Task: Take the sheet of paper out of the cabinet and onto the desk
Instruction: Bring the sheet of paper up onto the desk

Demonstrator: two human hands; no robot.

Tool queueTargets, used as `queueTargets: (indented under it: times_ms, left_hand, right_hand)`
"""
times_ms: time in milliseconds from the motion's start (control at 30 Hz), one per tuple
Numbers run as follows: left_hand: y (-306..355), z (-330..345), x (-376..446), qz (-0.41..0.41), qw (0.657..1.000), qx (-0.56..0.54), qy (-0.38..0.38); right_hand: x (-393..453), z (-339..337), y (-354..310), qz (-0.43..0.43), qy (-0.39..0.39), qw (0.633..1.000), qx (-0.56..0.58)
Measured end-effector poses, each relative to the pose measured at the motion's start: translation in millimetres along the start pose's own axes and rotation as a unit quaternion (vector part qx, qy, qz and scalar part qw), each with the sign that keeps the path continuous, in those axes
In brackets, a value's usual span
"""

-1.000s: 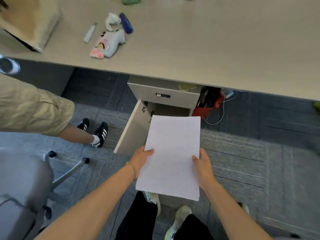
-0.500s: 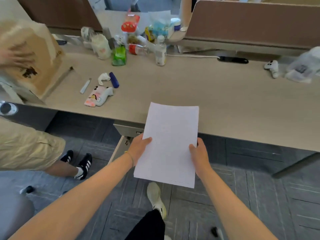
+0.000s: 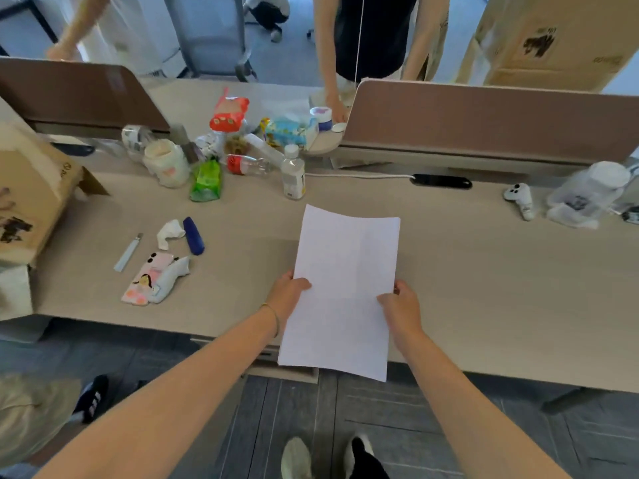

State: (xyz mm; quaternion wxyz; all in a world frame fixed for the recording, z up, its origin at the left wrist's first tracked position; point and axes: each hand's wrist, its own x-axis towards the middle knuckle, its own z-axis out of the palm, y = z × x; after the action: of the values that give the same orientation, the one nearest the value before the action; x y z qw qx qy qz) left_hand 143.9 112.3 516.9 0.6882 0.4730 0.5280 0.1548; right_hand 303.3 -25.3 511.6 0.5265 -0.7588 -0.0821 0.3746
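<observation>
Paper, laminate, plastic and card, mostly matt.

The sheet of paper [image 3: 345,288] was plain white, matt and smooth, slightly curled. The desk [image 3: 484,271] showed a pale wood-grain laminate, dull. The water bottle [image 3: 293,176] was clear glossy plastic; the cardboard box [image 3: 31,202] looked rough brown; the divider panel [image 3: 484,119] looked cloth-covered.

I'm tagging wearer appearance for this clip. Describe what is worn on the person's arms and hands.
Both forearms are bare, with no sleeves in view and no gloves. The left hand has a thin gold-coloured bangle around its wrist. The right hand and its wrist carry nothing: no watch, band or ring can be seen. No markings or tattoos show on either arm.
</observation>
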Motion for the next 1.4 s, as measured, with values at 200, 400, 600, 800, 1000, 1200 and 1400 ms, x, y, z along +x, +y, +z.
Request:
queueTargets:
  times_ms: [200,400,600,800,1000,1200,1400]
  left_hand:
    - [42,39,43,0.058,0.997,0.044,0.039]
    - [71,65,86,0.086,0.991,0.008,0.105]
    - [72,67,121,0.108,0.978,-0.048,0.171]
    - [37,76,129,0.054,0.981,-0.061,0.179]
    - [59,84,153,0.059,0.978,-0.087,0.182]
    - [78,89,201,0.030,0.979,-0.004,0.200]
    - [68,93,249,0.014,0.976,0.059,0.208]
  right_hand:
    - [63,6,-36,0.020,-0.007,1.000,-0.011]
    - [112,13,-84,0.000,0.026,0.996,0.085]
    - [137,20,-87,-0.066,0.048,0.988,0.128]
    - [148,21,-59,-0.037,0.040,0.990,0.127]
    - [172,25,-66,-0.030,0.041,0.990,0.131]
    - [221,37,-77,0.000,0.070,0.995,0.070]
    - [273,62,-62,0.073,0.070,0.992,0.077]
